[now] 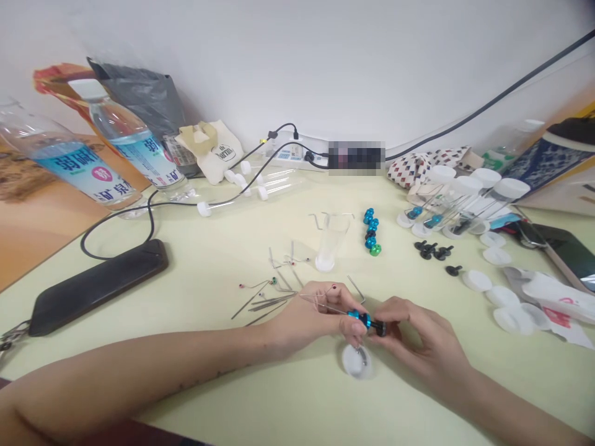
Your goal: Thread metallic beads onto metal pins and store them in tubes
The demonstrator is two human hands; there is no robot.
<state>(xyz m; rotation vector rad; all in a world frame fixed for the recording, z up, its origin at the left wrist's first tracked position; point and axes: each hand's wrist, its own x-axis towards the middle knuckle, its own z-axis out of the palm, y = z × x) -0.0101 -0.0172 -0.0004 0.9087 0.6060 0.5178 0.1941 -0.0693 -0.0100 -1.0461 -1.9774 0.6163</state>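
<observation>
My left hand [318, 319] is closed on a blue anodised metal fitting [357, 318]; a thin wire with a small red end sticks out beside the fingers. Pinched in my right hand [425, 341] is a black flat-headed plug [380, 328], end to end with the fitting. Just below both hands lies a small white cap [357, 362] with tiny metal bits inside. Left of my hands are scattered thin bent metal rods [269, 303], some with coloured ends. Beyond stand a clear cup [333, 238] and a row of blue, black and green fittings [370, 232].
Black plugs [432, 249] and white lids [504, 303] lie at right, near capped clear tubes [465, 201] and a phone [569, 251]. A black power bank [100, 285] is at left, its cable [116, 210] crossing the table. Water bottles [134, 139] stand behind it.
</observation>
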